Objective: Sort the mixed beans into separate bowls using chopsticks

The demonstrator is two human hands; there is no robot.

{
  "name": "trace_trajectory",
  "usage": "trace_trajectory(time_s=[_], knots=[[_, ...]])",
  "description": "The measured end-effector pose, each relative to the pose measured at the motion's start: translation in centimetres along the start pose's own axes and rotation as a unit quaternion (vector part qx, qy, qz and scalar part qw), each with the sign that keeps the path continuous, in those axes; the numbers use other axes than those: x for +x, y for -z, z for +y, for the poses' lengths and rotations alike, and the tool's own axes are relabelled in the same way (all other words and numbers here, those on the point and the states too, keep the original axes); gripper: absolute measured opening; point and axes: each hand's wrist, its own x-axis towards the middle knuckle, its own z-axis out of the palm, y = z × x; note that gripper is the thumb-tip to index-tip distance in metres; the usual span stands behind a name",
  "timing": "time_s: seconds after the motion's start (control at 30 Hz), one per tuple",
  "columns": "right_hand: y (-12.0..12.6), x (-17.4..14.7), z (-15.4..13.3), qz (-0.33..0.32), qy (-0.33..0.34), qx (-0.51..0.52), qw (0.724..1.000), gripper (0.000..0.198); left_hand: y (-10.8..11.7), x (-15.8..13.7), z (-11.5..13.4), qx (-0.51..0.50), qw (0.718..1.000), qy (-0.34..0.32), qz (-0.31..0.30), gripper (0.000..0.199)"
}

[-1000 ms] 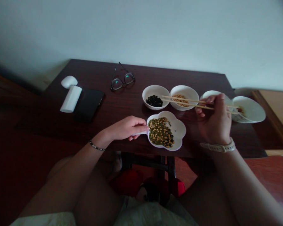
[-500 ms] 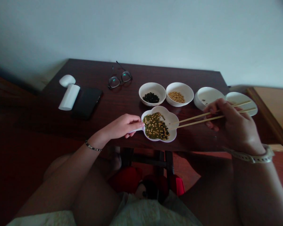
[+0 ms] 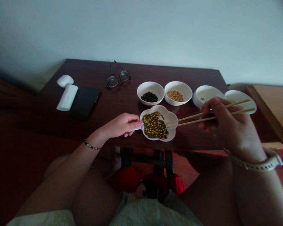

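Observation:
My left hand (image 3: 122, 125) grips the short handle of a white flower-shaped dish (image 3: 171, 133) at the table's front edge. Mixed beans (image 3: 154, 125), green, yellowish and a few black, fill mainly the dish's left side. My right hand (image 3: 228, 122) is closed around a pair of wooden chopsticks (image 3: 195, 118). Their tips reach into the dish, at the right edge of the bean pile; whether a bean is between them is too small to tell. Behind the dish stand one white bowl (image 3: 145, 86) with black beans and another white bowl (image 3: 187, 91) with yellowish beans.
Two more white bowls stand behind my right hand; the nearer one (image 3: 198, 94) holds a few small bits. Eyeglasses (image 3: 119, 80), a black phone-like slab (image 3: 85, 103) and a white cylinder (image 3: 68, 98) lie on the dark table (image 3: 179, 71). A wooden surface (image 3: 273, 110) is at right.
My right hand has shifted slightly left with the chopsticks, and their tips have moved a little left toward the bean pile. My left hand still holds the dish; the view has shifted slightly.

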Motion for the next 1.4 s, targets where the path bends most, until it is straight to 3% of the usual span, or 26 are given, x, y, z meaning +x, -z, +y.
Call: trace_trajectory(time_s=[0.37,0.7,1.1,1.3,1.4], knots=[[0.1,0.3,0.3,0.007,0.000,-0.004,1.000,0.047,-0.1,-0.1,0.2,0.000,1.000,0.001,-0.003,0.038],[-0.9,2.9,1.4,0.118,0.069,0.176,0.975,0.039,-0.1,0.0,-0.1,0.001,1.000,-0.003,0.000,0.039],[-4.6,6.4,4.2,0.116,0.110,0.221,0.962,0.041,0.0,-0.1,-0.1,-0.003,1.000,-0.006,-0.010,0.037],[-3.1,5.8,3.8,0.123,0.117,0.197,0.966,0.040,0.0,-0.2,0.1,-0.004,1.000,-0.004,-0.010,0.038],[-1.8,4.9,3.2,0.101,0.075,0.187,0.974,0.039,0.0,-0.2,0.0,-0.005,1.000,-0.004,-0.010,0.037]])
